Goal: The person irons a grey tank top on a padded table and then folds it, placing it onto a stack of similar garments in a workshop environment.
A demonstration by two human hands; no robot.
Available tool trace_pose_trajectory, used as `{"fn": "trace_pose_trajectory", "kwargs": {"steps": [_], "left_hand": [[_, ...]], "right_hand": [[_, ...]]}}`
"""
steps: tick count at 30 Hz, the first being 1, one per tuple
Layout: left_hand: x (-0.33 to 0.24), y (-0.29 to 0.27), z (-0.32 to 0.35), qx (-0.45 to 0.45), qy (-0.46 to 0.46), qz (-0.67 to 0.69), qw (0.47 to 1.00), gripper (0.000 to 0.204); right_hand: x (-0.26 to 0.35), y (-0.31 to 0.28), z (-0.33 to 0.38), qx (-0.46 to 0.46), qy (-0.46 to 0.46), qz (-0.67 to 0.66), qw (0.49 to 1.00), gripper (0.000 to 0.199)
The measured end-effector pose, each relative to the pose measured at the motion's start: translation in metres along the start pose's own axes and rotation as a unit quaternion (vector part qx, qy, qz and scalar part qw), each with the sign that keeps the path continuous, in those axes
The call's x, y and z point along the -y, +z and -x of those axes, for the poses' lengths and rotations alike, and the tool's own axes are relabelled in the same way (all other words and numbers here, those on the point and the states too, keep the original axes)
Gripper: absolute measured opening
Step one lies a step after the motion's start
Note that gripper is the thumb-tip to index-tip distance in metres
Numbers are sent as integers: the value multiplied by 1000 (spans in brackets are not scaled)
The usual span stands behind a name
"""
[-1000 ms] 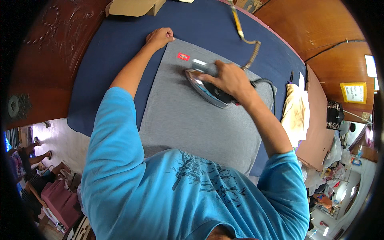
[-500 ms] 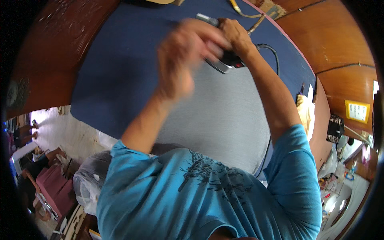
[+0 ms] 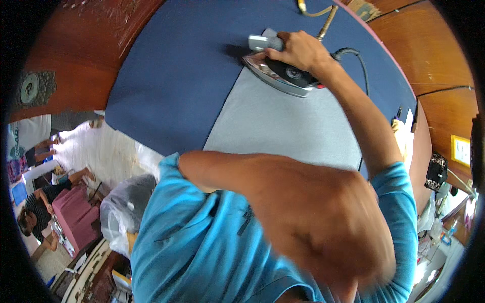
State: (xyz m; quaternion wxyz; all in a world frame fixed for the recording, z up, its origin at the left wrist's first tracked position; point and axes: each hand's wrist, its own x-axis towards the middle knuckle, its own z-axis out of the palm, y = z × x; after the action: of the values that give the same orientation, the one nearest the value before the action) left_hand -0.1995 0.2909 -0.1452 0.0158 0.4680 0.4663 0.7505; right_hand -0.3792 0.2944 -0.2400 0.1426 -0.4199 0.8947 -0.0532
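My right hand (image 3: pixel 305 53) is wrapped round the handle of a clothes iron (image 3: pixel 280 78) with a black body and a shiny metal base. Its tip points left, and a light grey part juts out at the front of the handle. The iron rests at the far end of a light grey cloth (image 3: pixel 283 123), which lies over a dark blue covered table (image 3: pixel 166 76). Close to the camera, my left hand (image 3: pixel 338 227) crosses in front of my chest. Motion smears it, and its fingers are hidden.
A dark cord (image 3: pixel 353 53) curves from the iron's back. A brass-coloured pipe with a hose (image 3: pixel 327 22) stands at the far edge. Pale yellow cloth (image 3: pixel 401 136) lies at the right. Plastic-wrapped goods (image 3: pixel 124 209) stand at the lower left, with a person (image 3: pixel 40 212) beyond.
My left hand has swung from beside the iron back toward my chest. My right hand still grips the iron, which now shows more fully. The view has shifted slightly.
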Motion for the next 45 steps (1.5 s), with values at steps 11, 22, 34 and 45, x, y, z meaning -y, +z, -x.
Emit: {"fn": "trace_pose_trajectory", "kwargs": {"steps": [11, 22, 34, 45], "left_hand": [[127, -114, 116, -525, -201, -386, 732, 30], [193, -182, 97, -192, -467, -724, 469, 59], [194, -180, 91, -183, -513, -726, 421, 61], [183, -186, 82, -162, -547, -706, 421, 61]], "right_hand": [[-57, -14, -8, -99, 37, 2, 994, 53], [-124, -16, 90, -82, 199, -14, 976, 74], [-130, 13, 198, -25, 227, -11, 974, 66], [-253, -19, 149, -68, 181, 0, 981, 67]]}}
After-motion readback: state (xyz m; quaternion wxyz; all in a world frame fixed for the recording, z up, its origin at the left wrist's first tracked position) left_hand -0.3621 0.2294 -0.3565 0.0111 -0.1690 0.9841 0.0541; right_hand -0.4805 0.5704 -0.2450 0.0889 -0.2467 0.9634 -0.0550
